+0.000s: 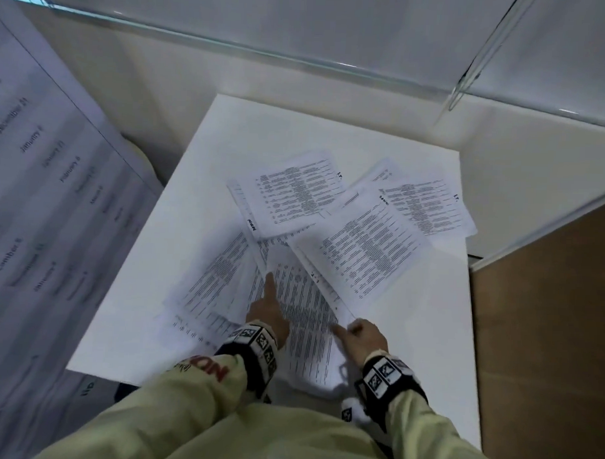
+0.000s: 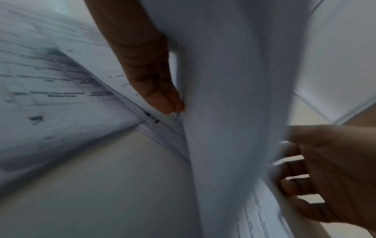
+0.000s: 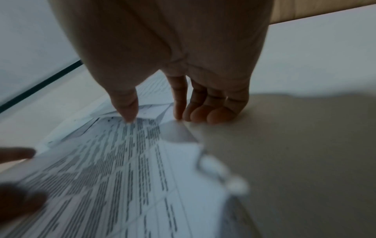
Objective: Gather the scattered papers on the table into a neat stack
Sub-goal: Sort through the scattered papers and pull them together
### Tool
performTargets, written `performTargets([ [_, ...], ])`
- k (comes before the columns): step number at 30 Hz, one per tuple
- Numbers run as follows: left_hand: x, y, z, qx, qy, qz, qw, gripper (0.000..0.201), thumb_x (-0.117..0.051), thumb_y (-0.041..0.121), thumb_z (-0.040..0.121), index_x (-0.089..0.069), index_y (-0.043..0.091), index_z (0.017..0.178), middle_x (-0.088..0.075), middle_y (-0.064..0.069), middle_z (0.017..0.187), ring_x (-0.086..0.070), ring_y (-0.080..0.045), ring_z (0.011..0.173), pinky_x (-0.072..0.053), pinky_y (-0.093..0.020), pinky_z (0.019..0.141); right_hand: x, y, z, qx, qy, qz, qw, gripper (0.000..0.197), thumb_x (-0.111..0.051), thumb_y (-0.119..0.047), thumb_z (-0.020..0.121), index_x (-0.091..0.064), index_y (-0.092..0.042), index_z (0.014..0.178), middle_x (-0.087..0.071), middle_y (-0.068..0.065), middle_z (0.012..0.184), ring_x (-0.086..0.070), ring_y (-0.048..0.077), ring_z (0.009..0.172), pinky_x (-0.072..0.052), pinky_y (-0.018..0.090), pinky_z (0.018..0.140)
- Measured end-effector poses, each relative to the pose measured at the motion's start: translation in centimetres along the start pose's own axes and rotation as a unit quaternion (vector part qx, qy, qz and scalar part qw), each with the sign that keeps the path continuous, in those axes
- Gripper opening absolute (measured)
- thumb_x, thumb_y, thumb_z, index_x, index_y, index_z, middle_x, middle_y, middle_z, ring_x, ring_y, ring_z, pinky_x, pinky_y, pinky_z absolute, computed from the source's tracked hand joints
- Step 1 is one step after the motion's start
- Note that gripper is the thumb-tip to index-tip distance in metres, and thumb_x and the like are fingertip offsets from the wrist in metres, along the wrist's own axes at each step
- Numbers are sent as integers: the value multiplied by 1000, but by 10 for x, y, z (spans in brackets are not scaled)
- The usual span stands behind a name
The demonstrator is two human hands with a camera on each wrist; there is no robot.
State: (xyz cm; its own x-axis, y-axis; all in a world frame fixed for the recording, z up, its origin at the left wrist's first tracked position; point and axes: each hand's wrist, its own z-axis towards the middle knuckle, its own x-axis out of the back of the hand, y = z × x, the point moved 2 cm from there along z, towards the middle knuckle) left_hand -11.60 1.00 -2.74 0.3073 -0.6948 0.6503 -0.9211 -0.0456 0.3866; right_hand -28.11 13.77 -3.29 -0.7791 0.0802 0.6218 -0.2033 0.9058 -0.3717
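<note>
White table (image 1: 427,354) holds scattered printed papers (image 1: 365,245); left hand (image 1: 267,314) and right hand (image 1: 364,338) pinch the curled near sheet (image 1: 308,318).

Printed papers (image 1: 314,236): scattered, overlapping.
White sheets with dense text lie fanned across the white table (image 1: 200,177); two far right, one far centre, several near, partly overhanging the near edge.

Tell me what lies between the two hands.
A printed sheet bowed upward, left hand and right hand at its sides; the head view shows it.
</note>
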Motion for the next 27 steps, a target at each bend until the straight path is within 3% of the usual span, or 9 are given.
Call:
performTargets([
  [3,8,-19,6,21,13,-80,996,110,-67,15,85,18,51,144,-59,-18,109,-66,-26,78,-58,-35,62,23,1,9,-67,45,79,994,69,-58,-78,71,-69,-11,86,-68,4,79,-61,22,72,-44,30,74],
  [8,26,-41,7,22,11,-77,997,67,-68,37,84,-39,24,143,-55,-13,135,-57,-32,117,-48,-37,101,44,-27,24,-137,49,180,973,70,-70,-72,62,-70,-3,73,-69,12,67,-65,26,62,-53,34,68],
  [11,32,-53,8,24,4,-82,996,62,-62,41,87,-44,20,143,-53,-9,142,-51,-30,128,-41,-38,110,39,-46,31,-158,24,205,966,49,-78,-49,71,-69,-1,70,-66,14,64,-58,24,56,-51,37,71],
  [13,36,-60,6,19,-5,-78,997,61,-57,41,91,-41,17,145,-48,-8,147,-47,-30,133,-36,-38,113,33,-55,31,-169,12,196,966,60,-75,-53,73,-69,-1,102,-70,19,96,-61,25,68,-51,39,82],
  [15,42,-66,7,10,-8,-84,996,58,-54,37,94,-40,16,146,-47,-7,148,-46,-29,134,-35,-37,114,25,-60,30,-194,24,191,962,101,-73,-66,66,-43,-4,140,-55,22,134,-62,33,101,-46,47,98],
  [17,49,-69,7,1,-8,-93,996,54,-54,33,94,-43,16,144,-50,-3,144,-49,-29,131,-36,-36,113,26,-69,24,-177,112,172,963,118,-75,-72,57,-24,-13,145,-37,23,142,-46,43,125,-40,57,102],
  [20,58,-78,9,-9,-10,-104,995,51,-56,34,91,-50,17,138,-57,-4,138,-56,-29,123,-42,-38,109,18,-97,20,12,162,-95,982,131,-71,-84,45,-10,-32,148,-10,17,155,-21,44,140,-31,64,107],
  [22,61,-83,11,-19,-12,-98,995,50,-58,34,89,-52,18,136,-61,-5,134,-58,-29,120,-44,-41,107,1,-105,26,109,128,-276,946,121,-61,-85,54,-13,-27,148,-15,15,157,-21,40,143,-26,59,110],
  [27,66,-88,6,-43,-35,-82,995,66,-70,35,78,-46,24,139,-64,-2,130,-63,-24,113,-49,-42,102,-8,-101,28,179,129,-328,919,31,-41,-32,94,-53,-15,116,-62,8,110,-59,31,103,-50,42,88],
])
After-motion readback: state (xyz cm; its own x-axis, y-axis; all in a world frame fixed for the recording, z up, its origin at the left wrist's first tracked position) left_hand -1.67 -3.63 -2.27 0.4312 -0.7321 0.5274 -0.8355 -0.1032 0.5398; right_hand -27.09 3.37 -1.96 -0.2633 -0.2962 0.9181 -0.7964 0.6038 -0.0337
